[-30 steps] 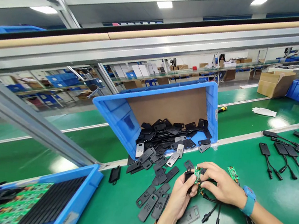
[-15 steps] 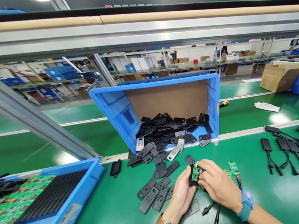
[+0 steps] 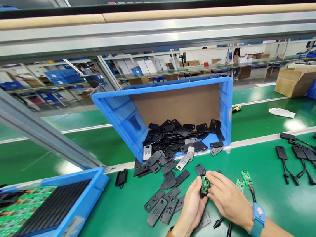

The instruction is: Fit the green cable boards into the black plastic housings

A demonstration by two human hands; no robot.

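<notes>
Head view: left hand (image 3: 192,206) and right hand (image 3: 225,196) are grasping a green board (image 3: 205,184) in their fingers, just in front of the tipped bin (image 3: 224,104); cramped pressing could be cracking it.

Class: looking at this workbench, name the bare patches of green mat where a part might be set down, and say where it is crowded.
Bare mat lies between the right hand and the cabled units, and between the near crate and the loose covers. Crowded: the tipped crate's mouth, and around the left hand.
</notes>
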